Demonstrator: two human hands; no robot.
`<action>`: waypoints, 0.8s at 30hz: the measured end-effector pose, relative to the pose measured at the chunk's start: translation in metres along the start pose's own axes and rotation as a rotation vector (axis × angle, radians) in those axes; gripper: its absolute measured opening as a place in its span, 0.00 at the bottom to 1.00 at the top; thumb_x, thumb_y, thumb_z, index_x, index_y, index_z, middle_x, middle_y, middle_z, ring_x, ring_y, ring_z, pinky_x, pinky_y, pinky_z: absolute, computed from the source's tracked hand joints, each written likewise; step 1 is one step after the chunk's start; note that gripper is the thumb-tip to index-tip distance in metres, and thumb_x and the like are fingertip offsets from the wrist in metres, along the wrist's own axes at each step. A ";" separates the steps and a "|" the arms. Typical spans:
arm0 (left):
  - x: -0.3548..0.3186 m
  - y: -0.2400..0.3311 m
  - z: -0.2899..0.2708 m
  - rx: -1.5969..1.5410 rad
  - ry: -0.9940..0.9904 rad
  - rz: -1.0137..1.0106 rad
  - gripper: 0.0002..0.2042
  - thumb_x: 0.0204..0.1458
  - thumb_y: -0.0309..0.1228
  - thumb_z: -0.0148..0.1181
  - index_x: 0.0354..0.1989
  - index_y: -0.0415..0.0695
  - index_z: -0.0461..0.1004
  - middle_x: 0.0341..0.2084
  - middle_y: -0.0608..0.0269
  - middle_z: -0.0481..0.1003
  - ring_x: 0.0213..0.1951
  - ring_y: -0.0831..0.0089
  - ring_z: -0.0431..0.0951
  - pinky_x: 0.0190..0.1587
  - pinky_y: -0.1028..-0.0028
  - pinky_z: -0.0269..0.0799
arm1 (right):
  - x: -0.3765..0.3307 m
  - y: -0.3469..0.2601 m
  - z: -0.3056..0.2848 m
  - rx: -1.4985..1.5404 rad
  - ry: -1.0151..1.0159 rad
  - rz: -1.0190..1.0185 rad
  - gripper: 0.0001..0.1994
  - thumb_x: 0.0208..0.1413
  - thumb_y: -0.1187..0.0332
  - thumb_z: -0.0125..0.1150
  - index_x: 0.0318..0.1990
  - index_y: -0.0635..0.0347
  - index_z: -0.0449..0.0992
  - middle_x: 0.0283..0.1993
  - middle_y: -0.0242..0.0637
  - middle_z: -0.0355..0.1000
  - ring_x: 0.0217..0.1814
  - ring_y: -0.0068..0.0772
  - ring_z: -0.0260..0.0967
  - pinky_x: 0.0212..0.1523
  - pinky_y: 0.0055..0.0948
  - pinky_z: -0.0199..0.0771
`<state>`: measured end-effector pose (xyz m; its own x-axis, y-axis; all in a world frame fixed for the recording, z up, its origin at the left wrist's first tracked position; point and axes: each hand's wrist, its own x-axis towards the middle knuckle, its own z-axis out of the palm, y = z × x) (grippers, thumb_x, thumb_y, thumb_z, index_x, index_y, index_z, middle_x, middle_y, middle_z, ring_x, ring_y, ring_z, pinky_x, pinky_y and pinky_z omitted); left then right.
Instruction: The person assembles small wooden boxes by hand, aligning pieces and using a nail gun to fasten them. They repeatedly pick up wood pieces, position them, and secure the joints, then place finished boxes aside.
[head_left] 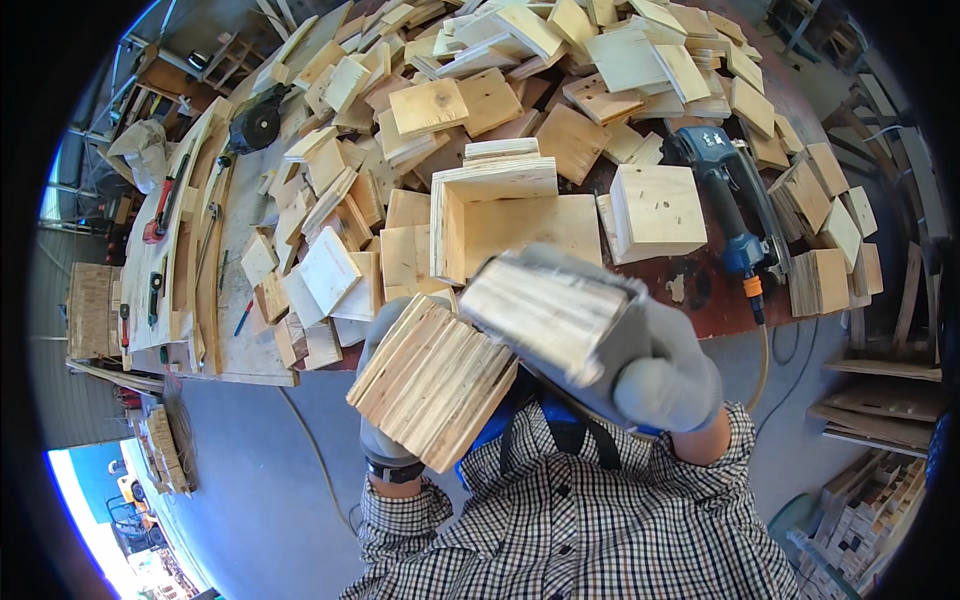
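Observation:
My left hand [385, 440], in a grey work glove, is closed around a stack of plywood pieces [435, 385] whose layered edges face up. Close beside it my right hand [670, 370], gloved too, grips a second plywood stack [545, 305], slightly blurred by motion. The two stacks nearly meet in front of my chest; I cannot tell whether they touch. Just beyond them on the table lie plywood boards set as an open-cornered frame [445, 230] around a flat board [530, 225]. A squared stack of plywood [655, 210] stands to its right.
A big heap of loose plywood pieces [430, 105] covers the table's middle and back. A blue air nailer [715, 185] with a hose [762, 370] lies at right. More stacked blocks [818, 280] sit at the right edge. Hand tools, including a red-handled one [160, 210], lie left.

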<state>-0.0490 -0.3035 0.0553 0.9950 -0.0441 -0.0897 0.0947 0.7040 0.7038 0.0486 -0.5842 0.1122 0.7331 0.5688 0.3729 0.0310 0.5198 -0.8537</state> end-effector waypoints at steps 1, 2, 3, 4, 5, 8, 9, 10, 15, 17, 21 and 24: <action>-0.001 -0.004 -0.001 -0.022 0.003 -0.014 0.33 0.69 0.47 0.57 0.74 0.40 0.59 0.66 0.45 0.70 0.65 0.51 0.74 0.68 0.49 0.73 | 0.000 0.011 0.001 -0.031 -0.042 -0.079 0.46 0.66 0.45 0.62 0.76 0.78 0.56 0.71 0.58 0.65 0.70 0.44 0.67 0.71 0.40 0.63; -0.003 -0.006 -0.001 -0.030 0.017 -0.019 0.33 0.69 0.48 0.56 0.75 0.40 0.58 0.67 0.46 0.69 0.66 0.51 0.73 0.69 0.49 0.72 | -0.002 0.016 0.004 -0.049 -0.049 -0.085 0.47 0.66 0.45 0.64 0.76 0.78 0.55 0.72 0.60 0.64 0.72 0.46 0.65 0.73 0.41 0.60; -0.005 -0.010 0.000 -0.039 0.032 -0.022 0.33 0.69 0.48 0.56 0.75 0.41 0.58 0.67 0.46 0.68 0.67 0.51 0.71 0.69 0.49 0.72 | -0.003 0.014 0.007 -0.087 -0.043 0.001 0.46 0.66 0.46 0.64 0.76 0.78 0.56 0.70 0.59 0.65 0.71 0.45 0.65 0.73 0.41 0.61; -0.006 -0.013 0.000 -0.042 0.055 -0.021 0.34 0.69 0.49 0.55 0.76 0.41 0.57 0.68 0.47 0.68 0.68 0.51 0.70 0.69 0.48 0.71 | -0.005 0.011 0.010 -0.125 -0.037 0.089 0.45 0.66 0.47 0.64 0.76 0.77 0.56 0.69 0.58 0.65 0.71 0.44 0.65 0.73 0.40 0.61; -0.006 -0.015 0.000 -0.042 0.072 -0.018 0.34 0.70 0.49 0.54 0.76 0.42 0.56 0.69 0.47 0.67 0.69 0.51 0.69 0.70 0.48 0.70 | -0.007 0.006 0.014 -0.163 -0.029 0.172 0.44 0.66 0.48 0.65 0.76 0.76 0.57 0.67 0.57 0.66 0.70 0.43 0.65 0.72 0.39 0.61; -0.012 -0.017 -0.010 -0.076 0.129 -0.020 0.35 0.71 0.50 0.52 0.78 0.43 0.54 0.72 0.49 0.64 0.72 0.50 0.66 0.71 0.48 0.69 | -0.027 0.028 0.007 -0.238 -0.072 0.350 0.41 0.66 0.56 0.65 0.77 0.72 0.57 0.64 0.52 0.70 0.65 0.43 0.69 0.67 0.35 0.67; -0.015 -0.015 -0.016 -0.099 0.132 -0.028 0.35 0.71 0.51 0.51 0.79 0.43 0.53 0.73 0.50 0.64 0.73 0.50 0.65 0.71 0.48 0.68 | -0.032 0.027 0.006 -0.126 0.010 0.330 0.42 0.66 0.55 0.64 0.78 0.73 0.55 0.68 0.53 0.68 0.69 0.44 0.67 0.69 0.36 0.66; -0.013 -0.013 -0.023 -0.122 0.106 -0.033 0.35 0.71 0.51 0.50 0.79 0.44 0.52 0.74 0.50 0.63 0.73 0.50 0.64 0.71 0.48 0.68 | -0.035 0.023 0.006 -0.013 0.092 0.312 0.43 0.66 0.54 0.64 0.78 0.74 0.53 0.71 0.55 0.65 0.72 0.44 0.65 0.72 0.37 0.64; 0.012 -0.031 -0.006 -0.389 -0.388 -0.001 0.37 0.70 0.51 0.52 0.79 0.42 0.53 0.74 0.51 0.63 0.75 0.50 0.62 0.71 0.50 0.69 | -0.026 -0.001 0.020 0.095 0.233 0.175 0.46 0.65 0.49 0.64 0.78 0.75 0.50 0.77 0.58 0.59 0.77 0.49 0.62 0.76 0.42 0.60; -0.014 -0.042 -0.023 0.328 -0.035 0.080 0.37 0.70 0.52 0.51 0.79 0.40 0.52 0.74 0.52 0.63 0.75 0.52 0.62 0.71 0.50 0.68 | -0.019 0.018 0.022 -0.131 0.092 -0.069 0.44 0.65 0.51 0.66 0.77 0.73 0.55 0.75 0.58 0.62 0.72 0.51 0.64 0.72 0.44 0.62; -0.033 -0.065 -0.050 0.643 0.085 0.052 0.34 0.72 0.49 0.45 0.79 0.41 0.53 0.72 0.53 0.65 0.72 0.57 0.65 0.71 0.53 0.67 | -0.008 0.021 0.037 -0.427 -0.006 -0.168 0.42 0.63 0.53 0.67 0.76 0.71 0.59 0.66 0.58 0.66 0.65 0.56 0.66 0.68 0.47 0.64; -0.019 -0.074 -0.044 0.200 0.015 0.164 0.29 0.73 0.44 0.46 0.77 0.42 0.57 0.69 0.51 0.68 0.68 0.57 0.70 0.71 0.56 0.66 | 0.007 0.025 0.041 -0.541 0.007 -0.099 0.40 0.64 0.54 0.66 0.76 0.71 0.59 0.61 0.55 0.68 0.62 0.52 0.66 0.66 0.46 0.66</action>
<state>-0.0768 -0.3236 -0.0265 0.9971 0.0709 0.0282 -0.0625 0.5469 0.8349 0.0262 -0.5411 0.1084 0.7135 0.5286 0.4599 0.4432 0.1678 -0.8806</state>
